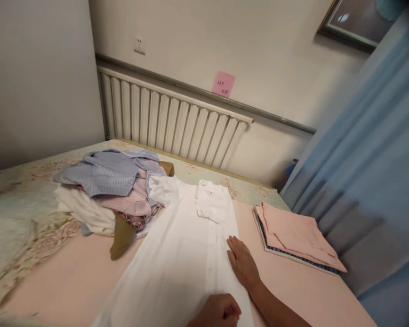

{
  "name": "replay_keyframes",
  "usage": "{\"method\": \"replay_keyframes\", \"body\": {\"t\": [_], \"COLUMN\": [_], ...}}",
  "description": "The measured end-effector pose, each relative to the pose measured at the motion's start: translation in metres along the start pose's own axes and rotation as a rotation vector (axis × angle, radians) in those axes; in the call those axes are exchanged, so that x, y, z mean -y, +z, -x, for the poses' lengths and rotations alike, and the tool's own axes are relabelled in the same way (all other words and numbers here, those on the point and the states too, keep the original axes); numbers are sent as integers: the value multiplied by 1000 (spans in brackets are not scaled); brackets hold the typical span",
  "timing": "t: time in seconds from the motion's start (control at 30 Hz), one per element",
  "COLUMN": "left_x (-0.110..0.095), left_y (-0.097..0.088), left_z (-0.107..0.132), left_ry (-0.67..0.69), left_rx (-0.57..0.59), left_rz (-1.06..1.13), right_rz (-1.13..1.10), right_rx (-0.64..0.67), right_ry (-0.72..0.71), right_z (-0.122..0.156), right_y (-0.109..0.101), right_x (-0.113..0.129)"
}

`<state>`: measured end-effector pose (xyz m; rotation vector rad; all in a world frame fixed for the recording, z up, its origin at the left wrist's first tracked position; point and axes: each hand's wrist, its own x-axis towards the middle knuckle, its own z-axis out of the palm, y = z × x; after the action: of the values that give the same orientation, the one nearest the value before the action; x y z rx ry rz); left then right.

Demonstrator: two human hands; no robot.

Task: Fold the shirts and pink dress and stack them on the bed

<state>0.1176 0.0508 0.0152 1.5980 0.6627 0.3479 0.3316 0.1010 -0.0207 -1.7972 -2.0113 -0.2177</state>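
Note:
A white button-front shirt (pixel 180 245) lies spread out lengthwise in front of me, its collar end away from me. Part of it, near the collar, is folded over into a small white bundle (pixel 213 200). My right hand (pixel 241 262) rests flat at the shirt's right edge, with fingers stretched out and holding nothing. Low in the view, my left hand (pixel 216 312) is curled closed over the lower part of the shirt. Whatever its fingers hold, if anything, is hidden.
A heap of crumpled clothes (pixel 112 181) sits to the left. On the right is a folded stack with a pink garment (pixel 296 234) on top. Pink cloth (pixel 64 277) covers part of the floral bedding (pixel 41 170). Behind stands a radiator (pixel 170 118); a blue curtain (pixel 371 150) hangs at right.

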Motion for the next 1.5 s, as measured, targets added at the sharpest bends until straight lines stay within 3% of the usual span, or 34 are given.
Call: {"method": "replay_keyframes", "body": {"t": [0.17, 0.47, 0.9, 1.5], "left_x": [-6, 10, -4, 5], "left_y": [-2, 4, 0, 3], "left_z": [2, -6, 0, -3], "left_ry": [16, 30, -20, 12], "left_rx": [-11, -23, -2, -18], "left_rz": [-15, 34, -12, 5], "right_rz": [9, -1, 15, 4], "right_rx": [12, -3, 4, 5], "right_ry": [7, -5, -3, 3], "right_z": [0, 0, 0, 0], "right_y": [0, 0, 0, 1], "right_x": [1, 0, 0, -1]}}
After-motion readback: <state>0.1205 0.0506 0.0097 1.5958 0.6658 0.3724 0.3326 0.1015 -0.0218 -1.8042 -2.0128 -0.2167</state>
